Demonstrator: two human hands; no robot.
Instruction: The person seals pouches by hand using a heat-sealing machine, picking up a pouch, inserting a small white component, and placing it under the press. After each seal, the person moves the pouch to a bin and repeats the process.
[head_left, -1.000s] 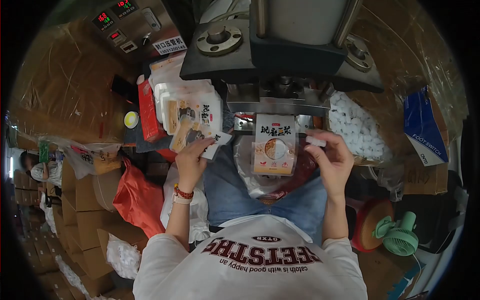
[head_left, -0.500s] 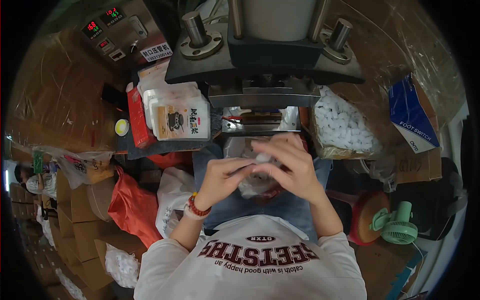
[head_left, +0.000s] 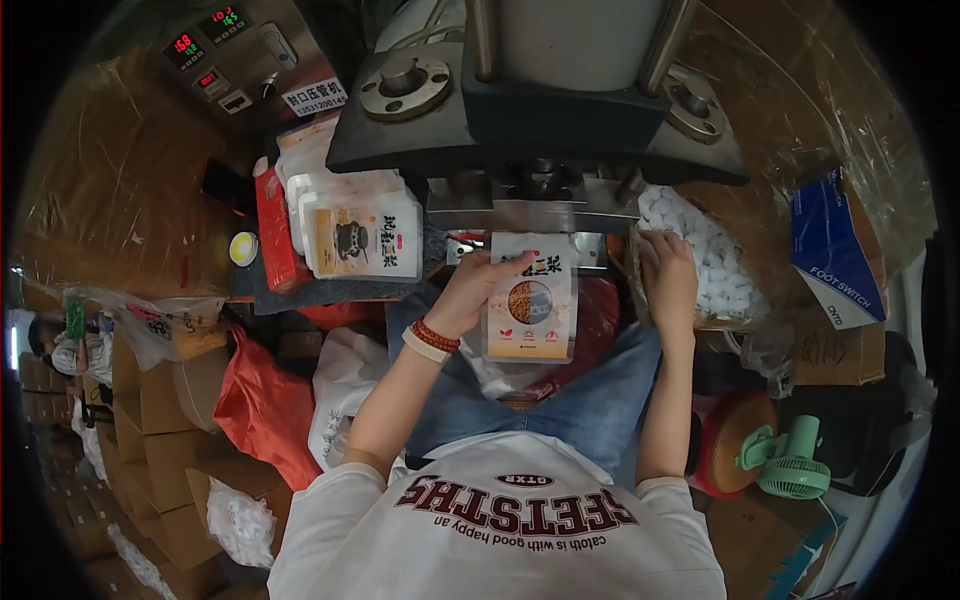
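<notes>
My left hand (head_left: 488, 285) holds a flat printed pouch (head_left: 530, 312) by its upper left part, thumb lying across the front. The pouch's top end reaches up to the metal jaw (head_left: 600, 215) of the press; the exact contact there is hard to make out. My right hand (head_left: 666, 270) rests at the left side of a box of small white plastic pieces (head_left: 705, 265), fingers stretched over the pile. Whether a piece is under the fingertips is hidden. A clear plastic bag (head_left: 500, 380) lies on my lap below the pouch.
A stack of printed pouches (head_left: 362, 235) lies left of the press beside a red box (head_left: 278, 230). The control box (head_left: 240, 70) stands at the upper left. A blue and white carton (head_left: 835, 245) and a green fan (head_left: 797, 465) are at the right.
My hands, together over my lap before, have parted. The left now holds a pouch at the press, and the right has moved to the white pieces. The press posts and jaw sit lower.
</notes>
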